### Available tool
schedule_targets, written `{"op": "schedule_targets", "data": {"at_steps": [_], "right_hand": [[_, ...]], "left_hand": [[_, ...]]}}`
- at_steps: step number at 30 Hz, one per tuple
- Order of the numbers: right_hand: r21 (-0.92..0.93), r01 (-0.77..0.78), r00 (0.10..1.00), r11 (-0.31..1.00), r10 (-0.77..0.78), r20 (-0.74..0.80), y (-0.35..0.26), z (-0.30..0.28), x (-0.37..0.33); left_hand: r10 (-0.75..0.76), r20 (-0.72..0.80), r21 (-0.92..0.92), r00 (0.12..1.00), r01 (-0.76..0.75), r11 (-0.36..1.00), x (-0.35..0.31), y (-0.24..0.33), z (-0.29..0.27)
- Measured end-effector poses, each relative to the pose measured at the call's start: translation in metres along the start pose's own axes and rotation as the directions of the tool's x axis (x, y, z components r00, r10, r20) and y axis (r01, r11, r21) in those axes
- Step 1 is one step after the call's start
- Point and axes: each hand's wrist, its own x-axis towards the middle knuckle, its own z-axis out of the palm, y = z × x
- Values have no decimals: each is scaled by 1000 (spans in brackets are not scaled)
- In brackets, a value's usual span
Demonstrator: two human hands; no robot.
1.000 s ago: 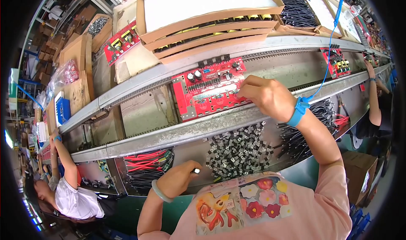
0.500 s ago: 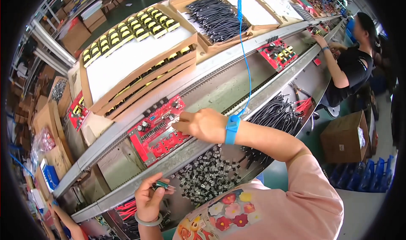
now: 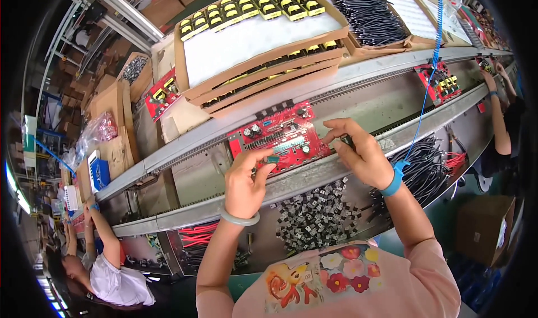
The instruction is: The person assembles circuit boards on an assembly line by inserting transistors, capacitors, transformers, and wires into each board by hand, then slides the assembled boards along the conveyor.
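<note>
A red circuit board [image 3: 280, 134] lies in the rail conveyor in front of me, with small parts on it, among them a green-topped capacitor [image 3: 306, 148] near its near edge. My left hand [image 3: 244, 184] is over the board's near left part, thumb and fingers closed on a small green capacitor [image 3: 273, 159]. At the board's right end my right hand [image 3: 363, 158] pinches a small dark cylindrical capacitor [image 3: 348, 141]. Its leads are hard to make out.
Metal rails [image 3: 302, 178] edge the conveyor. On the near side lie loose black transistors [image 3: 316, 217] and black cables [image 3: 420, 169]. Stacked cartons [image 3: 269, 65] of yellow-black transformers stand behind. A blue coiled cord [image 3: 437, 32] runs to my right wristband. Co-workers sit at both sides.
My left hand has come up from the near side to the board with its capacitor. My right hand has drawn back off the board and now holds a dark capacitor. The view has shifted left.
</note>
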Motion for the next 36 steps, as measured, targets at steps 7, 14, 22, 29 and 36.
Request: {"op": "schedule_targets", "data": {"at_steps": [7, 14, 22, 29, 36], "right_hand": [[-10, 22, 995, 1000, -23, -95, 18, 7, 1], [2, -32, 996, 999, 32, -80, 16, 6, 1], [33, -56, 996, 998, 58, -66, 14, 3, 1], [32, -12, 994, 999, 15, -108, 19, 4, 1], [-7, -18, 997, 1000, 18, -75, 18, 4, 0]], "left_hand": [[124, 25, 202, 992, -127, 971, 6, 1, 4], [147, 30, 213, 989, -150, 965, 7, 2, 4], [154, 48, 226, 987, -161, 961, 9, 1, 6], [157, 62, 225, 986, -167, 960, 11, 4, 8], [182, 144, 76, 973, -194, 978, 13, 6, 8]]}}
